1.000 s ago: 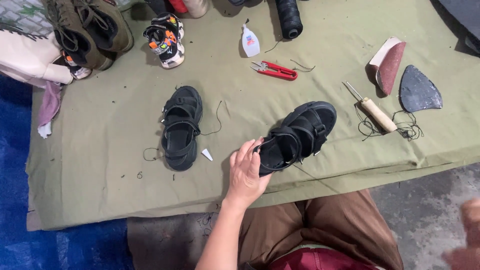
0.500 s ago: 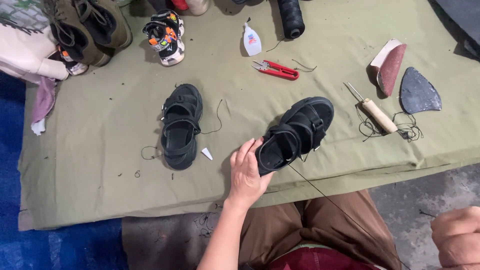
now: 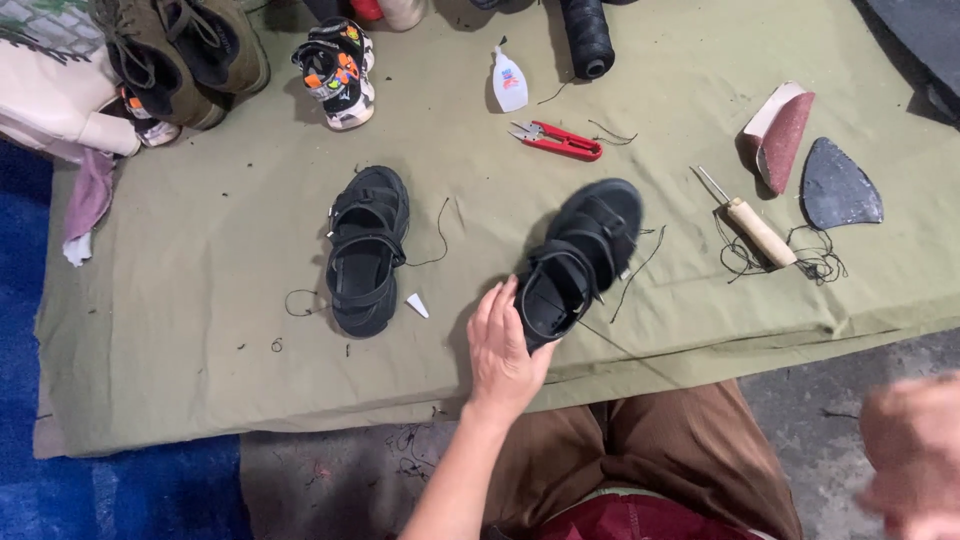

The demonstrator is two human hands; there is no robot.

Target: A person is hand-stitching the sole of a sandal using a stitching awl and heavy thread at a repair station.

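my left hand (image 3: 505, 355) grips the heel end of the black sandal (image 3: 580, 260), fingers curled round its rim, and the sandal lies tilted on the olive cloth (image 3: 200, 300) near the front edge. a dark thread (image 3: 640, 345) runs from it toward my right hand (image 3: 915, 455), which is blurred at the lower right; i cannot tell whether it is pinched or spread. the second sandal (image 3: 365, 250) lies flat just left, apart from the first. my worry: a hard pull on the thread could drag the sandal off the edge, since only the heel is held. the loose thread could also snag the wooden-handled awl (image 3: 755, 228) nearby.
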